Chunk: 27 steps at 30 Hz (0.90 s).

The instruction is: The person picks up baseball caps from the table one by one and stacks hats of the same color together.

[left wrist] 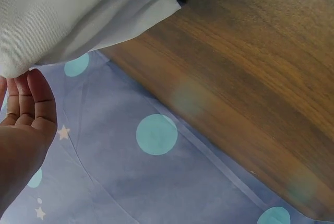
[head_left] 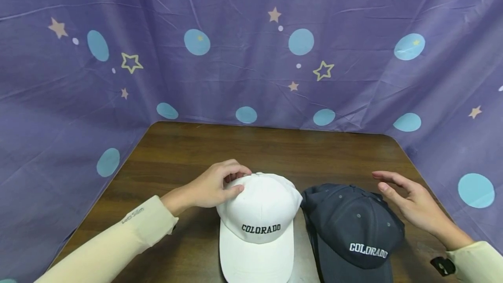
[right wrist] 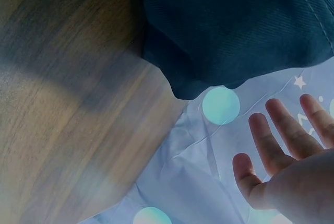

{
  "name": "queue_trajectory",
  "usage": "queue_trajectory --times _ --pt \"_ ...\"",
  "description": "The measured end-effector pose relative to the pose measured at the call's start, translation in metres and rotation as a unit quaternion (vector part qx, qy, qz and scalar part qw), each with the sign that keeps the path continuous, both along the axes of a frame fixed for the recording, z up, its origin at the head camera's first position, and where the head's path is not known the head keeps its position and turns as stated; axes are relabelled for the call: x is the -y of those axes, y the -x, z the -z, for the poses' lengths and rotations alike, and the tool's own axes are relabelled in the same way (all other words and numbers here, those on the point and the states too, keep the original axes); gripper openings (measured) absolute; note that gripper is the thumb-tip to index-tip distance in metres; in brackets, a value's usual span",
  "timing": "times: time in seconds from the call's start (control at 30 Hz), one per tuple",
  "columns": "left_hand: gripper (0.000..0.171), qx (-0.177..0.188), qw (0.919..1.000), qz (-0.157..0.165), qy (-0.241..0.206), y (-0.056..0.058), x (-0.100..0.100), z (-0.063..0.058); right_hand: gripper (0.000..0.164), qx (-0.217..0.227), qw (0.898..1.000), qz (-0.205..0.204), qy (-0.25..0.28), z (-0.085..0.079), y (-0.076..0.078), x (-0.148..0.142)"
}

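A white baseball cap point(head_left: 261, 208) lettered COLORADO sits on the table with its brim toward me. In the left wrist view, several white cap layers point(left wrist: 104, 20) show one behind another. My left hand point(head_left: 220, 184) rests at the crown's upper left, thumb on its side and fingertips point(left wrist: 39, 83) at the top. To the right, a dark navy baseball cap point(head_left: 349, 222), also lettered COLORADO, lies tilted over another dark layer beneath. My right hand point(head_left: 418, 206) hovers beside its crown, fingers loosely spread and apart from it, holding nothing.
The brown wooden table point(head_left: 188, 147) extends behind both caps. A purple curtain point(head_left: 235, 77) with stars and blue dots encloses its back and sides. The two caps stand side by side near the front, their crowns nearly meeting.
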<state>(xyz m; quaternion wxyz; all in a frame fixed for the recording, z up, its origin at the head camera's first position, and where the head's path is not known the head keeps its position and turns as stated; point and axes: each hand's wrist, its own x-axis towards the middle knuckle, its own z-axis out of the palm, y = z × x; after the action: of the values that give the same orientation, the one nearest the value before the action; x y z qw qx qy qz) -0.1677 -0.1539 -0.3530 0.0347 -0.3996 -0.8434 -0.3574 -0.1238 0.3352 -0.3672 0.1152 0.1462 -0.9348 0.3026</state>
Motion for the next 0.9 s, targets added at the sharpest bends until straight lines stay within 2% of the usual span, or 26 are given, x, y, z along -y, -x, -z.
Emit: queue_trajectory --times 0.5,0.6,0.73,0.9 --pt "0.028 -0.002 0.9999 -0.006 -0.014 0.0 0.002 0.005 0.033 -0.001 1.0 -0.001 -0.003 0.0 0.0 -0.001" --pt "0.028 -0.013 0.9996 -0.023 -0.013 0.001 0.003 0.005 0.033 0.001 1.0 0.001 -0.006 0.0 0.0 -0.001" --pt "0.028 -0.037 0.9974 -0.061 -0.004 0.002 0.007 0.004 0.033 -0.001 1.0 0.009 -0.014 0.0 0.001 -0.001" --pt "0.034 -0.061 0.9915 -0.111 0.03 0.004 0.015 0.006 0.033 0.011 0.999 0.021 -0.027 -0.001 0.002 -0.004"
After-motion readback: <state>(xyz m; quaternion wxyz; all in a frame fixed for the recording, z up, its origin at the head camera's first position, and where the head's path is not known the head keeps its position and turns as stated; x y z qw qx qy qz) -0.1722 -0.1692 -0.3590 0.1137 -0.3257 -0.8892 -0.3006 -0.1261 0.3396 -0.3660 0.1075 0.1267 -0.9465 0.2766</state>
